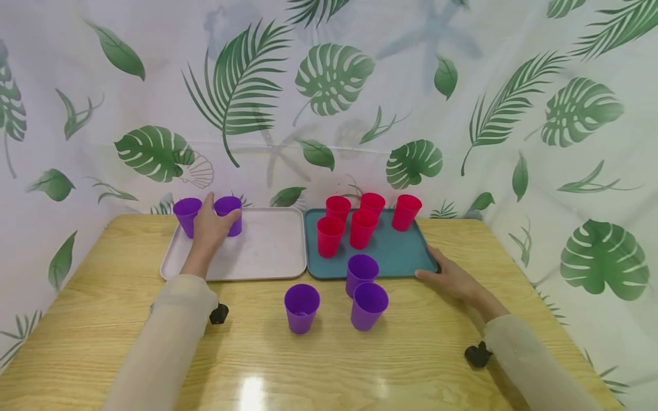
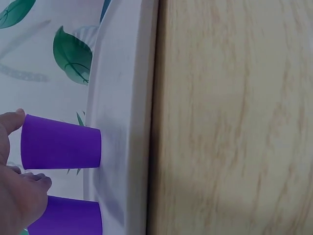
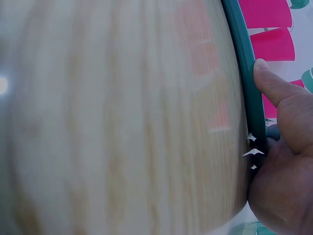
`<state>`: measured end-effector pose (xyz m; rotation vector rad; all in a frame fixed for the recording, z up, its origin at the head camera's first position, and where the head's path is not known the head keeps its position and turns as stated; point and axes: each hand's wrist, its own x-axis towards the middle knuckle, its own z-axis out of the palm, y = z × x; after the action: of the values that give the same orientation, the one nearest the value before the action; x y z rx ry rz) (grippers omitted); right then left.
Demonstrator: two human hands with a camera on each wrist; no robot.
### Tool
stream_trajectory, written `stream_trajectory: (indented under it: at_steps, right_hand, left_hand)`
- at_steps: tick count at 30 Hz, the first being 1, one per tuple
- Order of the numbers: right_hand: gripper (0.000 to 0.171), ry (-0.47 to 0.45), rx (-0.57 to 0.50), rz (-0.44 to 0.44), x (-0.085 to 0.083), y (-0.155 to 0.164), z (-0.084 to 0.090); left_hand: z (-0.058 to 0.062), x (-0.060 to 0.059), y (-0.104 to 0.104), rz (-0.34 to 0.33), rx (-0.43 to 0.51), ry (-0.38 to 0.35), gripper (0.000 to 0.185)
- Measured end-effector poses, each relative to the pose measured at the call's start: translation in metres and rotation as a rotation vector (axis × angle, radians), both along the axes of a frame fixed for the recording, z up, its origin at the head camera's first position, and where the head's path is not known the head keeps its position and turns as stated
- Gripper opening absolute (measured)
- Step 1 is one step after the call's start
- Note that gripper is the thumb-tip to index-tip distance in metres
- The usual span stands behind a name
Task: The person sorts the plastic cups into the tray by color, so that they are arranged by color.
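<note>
1. Head view: my left hand (image 1: 209,227) reaches onto the white tray (image 1: 267,251), curling around a purple cup (image 1: 228,215); my right hand (image 1: 452,278) rests on the teal tray (image 1: 401,251).
2. Left wrist: fingers (image 2: 14,122) wrap the cup (image 2: 61,148).
3. Right wrist: thumb (image 3: 274,85) presses the rim (image 3: 247,73).

Wooden table (image 1: 128,319) bears two trays (image 1: 267,251), purple cups (image 1: 301,308).
</note>
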<state>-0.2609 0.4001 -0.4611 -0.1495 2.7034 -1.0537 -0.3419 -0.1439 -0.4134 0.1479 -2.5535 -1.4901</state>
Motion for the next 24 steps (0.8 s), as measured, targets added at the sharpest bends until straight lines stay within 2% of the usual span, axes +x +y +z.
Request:
stream_trajectory:
  at_steps: [6, 9, 12, 15, 18, 24]
  right_hand:
    - [0.097, 0.01, -0.002, 0.003, 0.002, -0.001, 0.002]
    - [0.097, 0.005, 0.0, 0.005, 0.001, -0.002, 0.003]
    - [0.097, -0.006, 0.003, 0.006, 0.001, -0.003, 0.003]
    - [0.098, -0.007, 0.001, -0.001, 0.001, -0.003, 0.003]
    - [0.098, -0.009, 0.0, 0.003, 0.001, -0.002, 0.003]
    - [0.098, -0.009, -0.007, 0.005, -0.001, 0.0, 0.001]
  left_hand:
    - [0.008, 0.0, -0.001, 0.031, 0.018, 0.113, 0.084]
    - [0.014, 0.002, -0.002, 0.049, 0.018, 0.181, 0.079]
    - [0.024, 0.005, -0.002, 0.04, 0.031, 0.233, 0.076]
    - [0.033, 0.011, -0.002, -0.006, 0.073, 0.243, 0.077]
    - [0.042, 0.019, -0.001, -0.068, 0.121, 0.224, 0.078]
    - [0.054, 0.041, 0.007, -0.2, 0.189, 0.191, 0.079]
